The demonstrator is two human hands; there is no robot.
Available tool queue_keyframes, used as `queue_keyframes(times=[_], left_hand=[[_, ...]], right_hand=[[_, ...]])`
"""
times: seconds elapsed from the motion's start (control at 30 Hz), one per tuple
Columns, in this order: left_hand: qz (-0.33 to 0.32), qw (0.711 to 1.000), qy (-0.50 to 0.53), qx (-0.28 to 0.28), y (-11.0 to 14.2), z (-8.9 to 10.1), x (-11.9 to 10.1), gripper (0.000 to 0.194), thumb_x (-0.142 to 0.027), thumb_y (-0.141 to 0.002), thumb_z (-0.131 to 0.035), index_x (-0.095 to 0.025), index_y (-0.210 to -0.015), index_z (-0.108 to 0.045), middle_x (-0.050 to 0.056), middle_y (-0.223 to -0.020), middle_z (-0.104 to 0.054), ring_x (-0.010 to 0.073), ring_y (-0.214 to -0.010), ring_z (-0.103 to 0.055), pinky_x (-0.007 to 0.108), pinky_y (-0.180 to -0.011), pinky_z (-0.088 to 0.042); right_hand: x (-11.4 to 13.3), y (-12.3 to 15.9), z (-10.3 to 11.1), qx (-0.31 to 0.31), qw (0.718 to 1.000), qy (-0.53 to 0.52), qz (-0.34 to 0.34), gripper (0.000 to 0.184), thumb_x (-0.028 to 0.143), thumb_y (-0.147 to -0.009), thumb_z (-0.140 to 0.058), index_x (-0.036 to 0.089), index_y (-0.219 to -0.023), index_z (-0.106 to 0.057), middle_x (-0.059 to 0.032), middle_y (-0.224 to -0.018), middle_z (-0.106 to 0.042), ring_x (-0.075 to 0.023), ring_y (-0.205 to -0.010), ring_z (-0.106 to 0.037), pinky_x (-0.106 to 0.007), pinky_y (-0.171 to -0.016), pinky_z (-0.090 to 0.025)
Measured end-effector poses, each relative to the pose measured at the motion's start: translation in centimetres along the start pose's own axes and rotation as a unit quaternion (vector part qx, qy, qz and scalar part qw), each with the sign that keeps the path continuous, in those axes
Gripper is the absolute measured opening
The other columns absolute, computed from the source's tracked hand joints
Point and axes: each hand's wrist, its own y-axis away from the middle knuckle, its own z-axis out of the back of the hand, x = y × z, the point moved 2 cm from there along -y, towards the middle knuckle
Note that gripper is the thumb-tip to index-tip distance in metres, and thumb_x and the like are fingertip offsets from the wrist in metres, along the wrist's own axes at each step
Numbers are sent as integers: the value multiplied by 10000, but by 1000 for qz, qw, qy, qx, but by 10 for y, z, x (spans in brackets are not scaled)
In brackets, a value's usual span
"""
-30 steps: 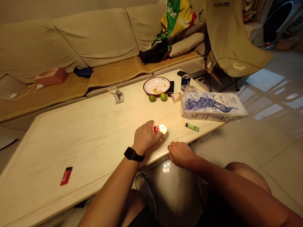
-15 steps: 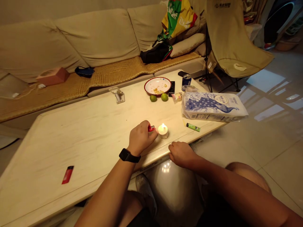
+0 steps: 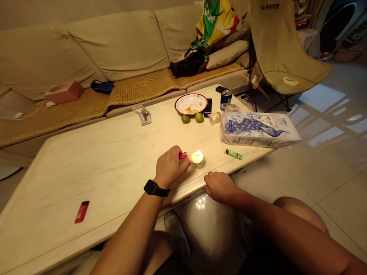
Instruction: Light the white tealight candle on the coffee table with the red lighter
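A small white candle (image 3: 197, 159) burns near the front edge of the pale wooden table (image 3: 94, 160). My left hand (image 3: 169, 167), with a black watch on its wrist, is closed around a red lighter (image 3: 182, 155) just left of the candle. My right hand (image 3: 219, 187) rests curled on the table's front edge, below and right of the candle; its fingers are folded under and I cannot see anything in them.
A second red lighter (image 3: 82, 211) lies at the front left, a green lighter (image 3: 233, 154) to the right. Behind are a tissue pack (image 3: 258, 129), two limes (image 3: 192, 118), a plate (image 3: 190, 104), a can (image 3: 225, 97) and a phone stand (image 3: 142, 115). A sofa (image 3: 94, 57) and a folding chair (image 3: 281, 49) stand beyond.
My left hand has drawn the red lighter back to the left, away from the candle's wick. The candle now burns on its own. My right hand has not moved.
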Motion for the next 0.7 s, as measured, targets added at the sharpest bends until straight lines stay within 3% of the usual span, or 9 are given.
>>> queue_keyframes(times=[0.7], left_hand=[[-6,1000,-17,4,0,-2,-3,214,-435,-866,-519,-224,-841,-495,26,-797,-647,194,-713,-597,325,-628,-370]], right_hand=[[1,0,-1,-6,1000,4,6,258,301,-937,-480,135,-1033,-653,-145,-1012,-688,-260,-916,-646,-346,-785,-461]])
